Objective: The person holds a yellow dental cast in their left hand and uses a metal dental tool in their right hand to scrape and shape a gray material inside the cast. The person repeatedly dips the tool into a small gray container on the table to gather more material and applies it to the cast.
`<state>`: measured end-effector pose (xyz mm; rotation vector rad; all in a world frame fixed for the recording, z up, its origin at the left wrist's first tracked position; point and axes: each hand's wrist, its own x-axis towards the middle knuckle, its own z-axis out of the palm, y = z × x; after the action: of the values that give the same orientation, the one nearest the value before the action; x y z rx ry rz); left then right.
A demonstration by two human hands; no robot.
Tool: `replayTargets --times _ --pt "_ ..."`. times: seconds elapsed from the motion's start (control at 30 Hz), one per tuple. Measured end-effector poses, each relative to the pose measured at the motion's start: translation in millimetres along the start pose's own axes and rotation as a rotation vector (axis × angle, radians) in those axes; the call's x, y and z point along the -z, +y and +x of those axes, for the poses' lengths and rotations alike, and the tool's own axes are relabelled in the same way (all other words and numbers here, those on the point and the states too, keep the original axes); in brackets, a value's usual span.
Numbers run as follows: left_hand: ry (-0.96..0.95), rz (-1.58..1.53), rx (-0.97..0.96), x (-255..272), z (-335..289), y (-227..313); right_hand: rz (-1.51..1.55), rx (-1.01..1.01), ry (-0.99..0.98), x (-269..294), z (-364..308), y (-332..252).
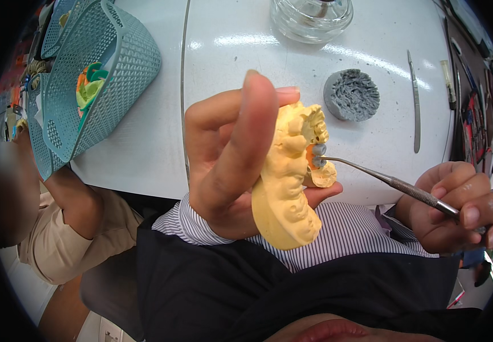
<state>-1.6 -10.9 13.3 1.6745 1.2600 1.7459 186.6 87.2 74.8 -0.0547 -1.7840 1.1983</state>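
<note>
My left hand (229,154) is closed around a yellow plaster dental model (283,188), holding it up above the table with the thumb raised along its side. On the model's inner side sit small grey wax teeth (318,155) beside an orange patch. In my right hand (463,208) is a metal wax carver (394,183), gripped by its knurled handle. The carver's thin bent tip reaches left and appears to touch the grey teeth. Behind the model, a round block of grey wax (352,95) with a gouged top lies on the table.
A glass burner (313,20) stands at the far edge of the white table (229,68). A scalpel-like knife (414,102) lies at the right, near more tools. Teal baskets (124,74) with coloured pieces stand at the left, where another person's arm (75,199) rests.
</note>
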Motion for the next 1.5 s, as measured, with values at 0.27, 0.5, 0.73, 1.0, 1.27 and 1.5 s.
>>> replayTargets --times 0.27,0.5,0.73,1.0,1.27,1.5 --pt "0.006 -0.013 -0.003 0 -1 0 0.033 0.025 0.056 -7 -1 3" --pt "0.023 -0.012 -0.003 -2 -1 -1 0.016 0.011 0.03 -4 1 1" --pt "0.012 0.032 0.023 0 0 3 0.003 -0.016 0.043 -6 -1 -1" --pt "0.004 0.089 0.062 2 1 7 -0.005 -0.044 0.013 -3 -1 -3" --pt "0.003 0.109 0.071 1 1 9 0.004 -0.059 -0.036 3 -1 -5" --pt "0.021 0.138 0.072 -1 2 10 0.014 -0.043 0.026 -3 -1 -2"
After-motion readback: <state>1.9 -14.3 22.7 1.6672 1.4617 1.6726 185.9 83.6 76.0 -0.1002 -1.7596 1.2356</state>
